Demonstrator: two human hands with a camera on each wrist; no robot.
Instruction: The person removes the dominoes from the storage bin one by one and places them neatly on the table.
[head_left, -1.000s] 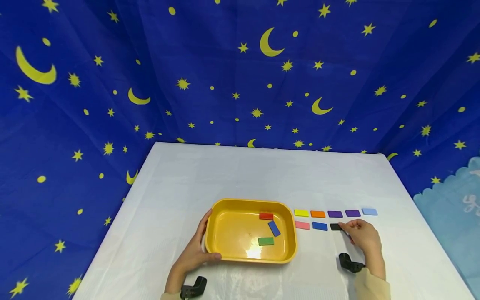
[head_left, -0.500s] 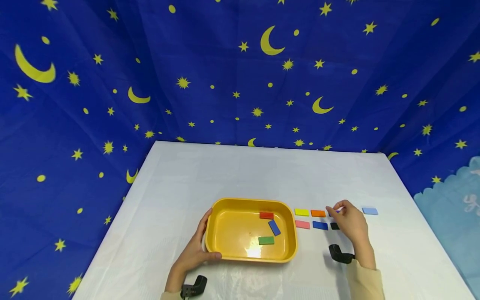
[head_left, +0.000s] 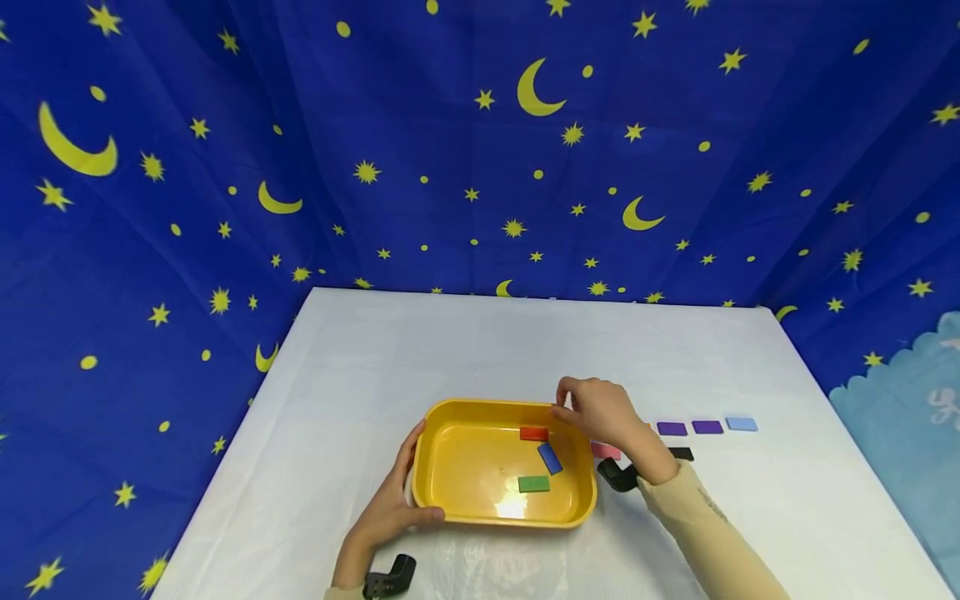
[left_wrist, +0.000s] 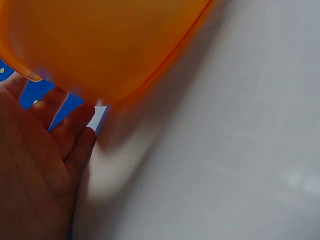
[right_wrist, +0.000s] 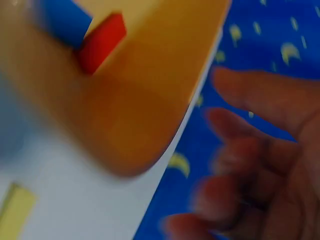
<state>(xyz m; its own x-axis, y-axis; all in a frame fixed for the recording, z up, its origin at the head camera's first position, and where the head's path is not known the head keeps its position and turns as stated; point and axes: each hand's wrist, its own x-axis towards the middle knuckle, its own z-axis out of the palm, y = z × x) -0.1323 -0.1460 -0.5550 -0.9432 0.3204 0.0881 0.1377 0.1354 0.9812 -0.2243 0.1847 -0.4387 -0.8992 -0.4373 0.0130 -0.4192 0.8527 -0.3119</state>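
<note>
Draped booth: starry cloth (head_left: 427, 108), white table (head_left: 450, 342)

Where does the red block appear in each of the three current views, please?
Head: the red block is below and slightly right of the picture's centre, near the far wall of the yellow tray.
Left wrist: not in it.
Right wrist: in the upper left.
Shared landmark: the yellow tray, partly seen in both wrist views.

Head view bright; white glare inside yellow round-cornered plastic tray (head_left: 468, 458). Left wrist view dimmer, soft shadow on white-covered table (left_wrist: 240, 140); right wrist view blurred along tray wall.
</note>
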